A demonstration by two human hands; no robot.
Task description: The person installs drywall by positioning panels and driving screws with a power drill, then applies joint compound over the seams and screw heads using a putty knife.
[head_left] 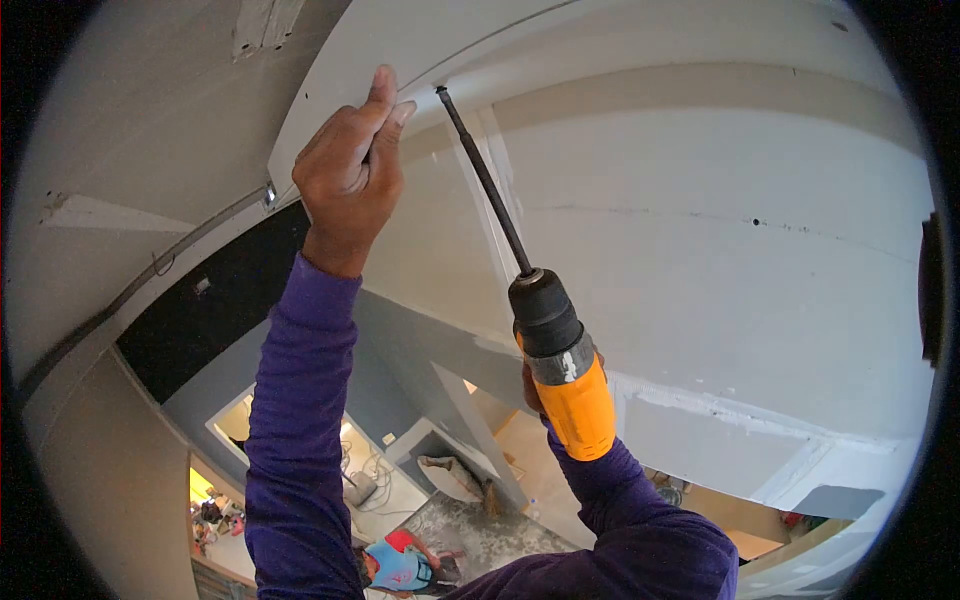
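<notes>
My left hand (350, 170) reaches up in a purple sleeve, with its fingertips pressed against the edge of a white ceiling board (400, 40). My right hand (535, 385), mostly hidden, grips an orange and black power drill (565, 370). The drill's long dark bit (485, 180) points up and left, and its tip touches the board just right of my left thumb and fingers.
White plasterboard ceiling panels (720, 230) with filled joints fill the upper view. A dark opening (220, 300) lies at left. Far below, a person in a blue top (398, 565) stands among debris, cables and boards on the floor.
</notes>
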